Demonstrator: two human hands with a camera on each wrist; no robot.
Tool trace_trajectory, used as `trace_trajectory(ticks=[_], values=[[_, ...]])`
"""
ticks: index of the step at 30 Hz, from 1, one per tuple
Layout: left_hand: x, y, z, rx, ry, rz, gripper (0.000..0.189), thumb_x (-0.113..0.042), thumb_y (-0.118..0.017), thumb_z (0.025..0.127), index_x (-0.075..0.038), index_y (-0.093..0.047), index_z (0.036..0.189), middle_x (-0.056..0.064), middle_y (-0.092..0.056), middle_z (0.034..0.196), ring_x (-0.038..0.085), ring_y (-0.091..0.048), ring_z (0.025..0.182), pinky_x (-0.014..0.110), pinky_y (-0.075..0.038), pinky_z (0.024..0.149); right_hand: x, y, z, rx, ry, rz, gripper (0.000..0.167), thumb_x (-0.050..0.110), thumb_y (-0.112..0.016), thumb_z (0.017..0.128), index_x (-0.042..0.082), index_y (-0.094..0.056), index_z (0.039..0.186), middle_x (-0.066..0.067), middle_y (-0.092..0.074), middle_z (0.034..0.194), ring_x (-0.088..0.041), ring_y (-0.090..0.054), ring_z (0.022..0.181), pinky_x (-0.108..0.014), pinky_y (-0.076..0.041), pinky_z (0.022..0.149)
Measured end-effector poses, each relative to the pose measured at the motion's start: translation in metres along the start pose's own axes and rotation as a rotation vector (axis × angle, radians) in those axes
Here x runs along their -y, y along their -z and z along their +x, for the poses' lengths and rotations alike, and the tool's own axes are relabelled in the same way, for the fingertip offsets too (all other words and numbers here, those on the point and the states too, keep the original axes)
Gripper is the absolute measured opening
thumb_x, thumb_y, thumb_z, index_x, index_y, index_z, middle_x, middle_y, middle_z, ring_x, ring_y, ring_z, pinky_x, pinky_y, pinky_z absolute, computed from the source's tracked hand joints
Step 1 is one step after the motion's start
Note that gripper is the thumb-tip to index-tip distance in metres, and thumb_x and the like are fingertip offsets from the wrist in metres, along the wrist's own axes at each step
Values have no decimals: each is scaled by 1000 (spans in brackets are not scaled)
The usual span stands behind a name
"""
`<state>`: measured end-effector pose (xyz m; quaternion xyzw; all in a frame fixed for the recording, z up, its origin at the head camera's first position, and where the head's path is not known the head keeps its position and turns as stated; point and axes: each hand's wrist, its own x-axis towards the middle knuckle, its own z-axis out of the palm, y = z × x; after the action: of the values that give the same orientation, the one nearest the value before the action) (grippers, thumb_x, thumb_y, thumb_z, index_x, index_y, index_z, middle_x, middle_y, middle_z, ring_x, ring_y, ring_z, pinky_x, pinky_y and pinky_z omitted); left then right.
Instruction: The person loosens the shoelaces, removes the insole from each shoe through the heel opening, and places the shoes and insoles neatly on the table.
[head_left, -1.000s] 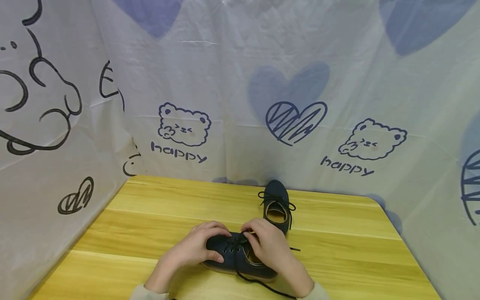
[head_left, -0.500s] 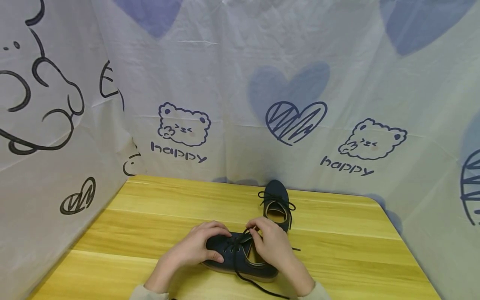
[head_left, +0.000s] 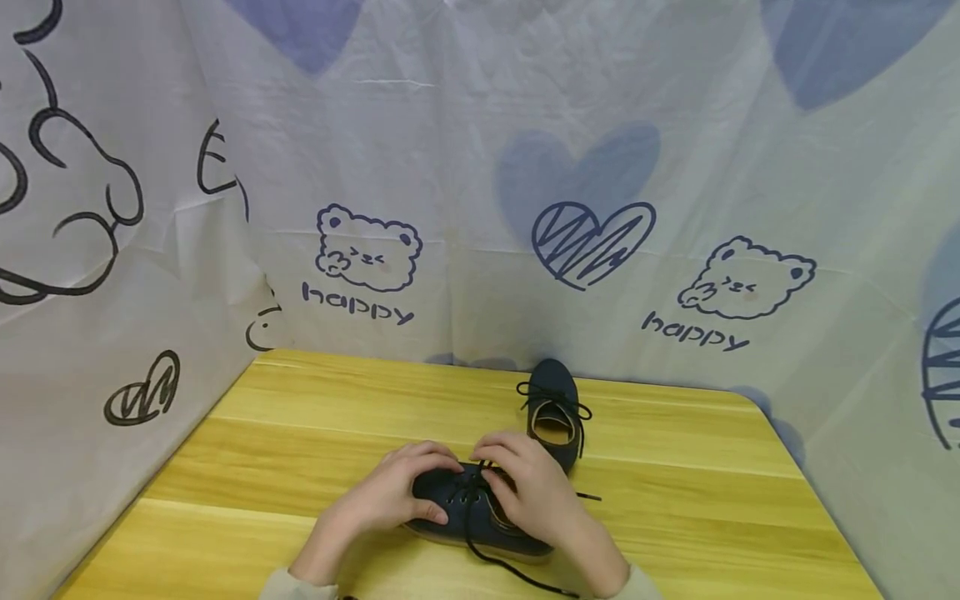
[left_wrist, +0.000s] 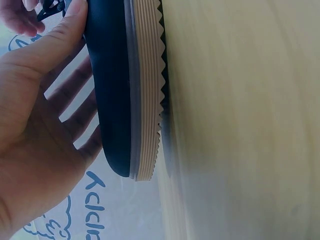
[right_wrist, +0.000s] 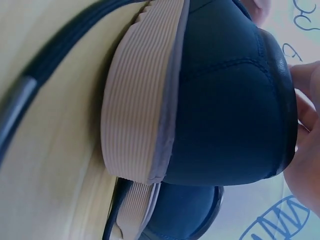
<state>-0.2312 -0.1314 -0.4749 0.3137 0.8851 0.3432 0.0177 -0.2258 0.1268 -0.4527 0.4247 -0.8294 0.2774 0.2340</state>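
- A table (head_left: 315, 400) nook walled with cloth (head_left: 480, 333); the kind of room beyond cannot be told.
- The pale, creased cloth hangs behind the table and along both sides, printed with hearts (head_left: 585, 250), bears (head_left: 369, 250) and the word "happy" (head_left: 357, 305).
- The table has a yellowish wood-grain top.
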Motion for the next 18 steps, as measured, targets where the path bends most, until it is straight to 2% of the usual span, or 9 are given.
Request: trace_trajectory(ticks=[4,7,13,18], values=[[-1,0,0,1,-5,-4,54,-39,-89,80,-29,-69,129,-6,-61,136,28,-55,130,65,-37,109,0,-1,-1,47,69,-3,17,5,-78,92,15,-78,107,1,-70,117,-17,-64,115,-40,-53,100],[0,-1,-1,-2,-12,2,54,-39,-89,79,-29,-69,129,-6,-62,136,29,-55,129,64,-37,108,-1,-3,-3,72,86,-43,15,6,-79,91,16,-79,102,3,-71,113,-16,-64,111,-39,-54,98],[0,-2,-2,1,-6,-1,55,-37,-90,80,-26,-70,130,-7,-62,136,30,-55,130,65,-37,108,-3,-6,-7,74,62,-127,15,9,-82,89,19,-78,100,4,-70,109,-15,-66,104,-36,-57,87],[-1,-1,-3,0,-3,-9,54,-36,-90,80,-26,-70,129,-6,-62,136,30,-54,130,65,-36,109,-2,-6,-7,67,49,-135,14,11,-82,89,19,-77,99,5,-69,109,-14,-66,102,-35,-57,86]])
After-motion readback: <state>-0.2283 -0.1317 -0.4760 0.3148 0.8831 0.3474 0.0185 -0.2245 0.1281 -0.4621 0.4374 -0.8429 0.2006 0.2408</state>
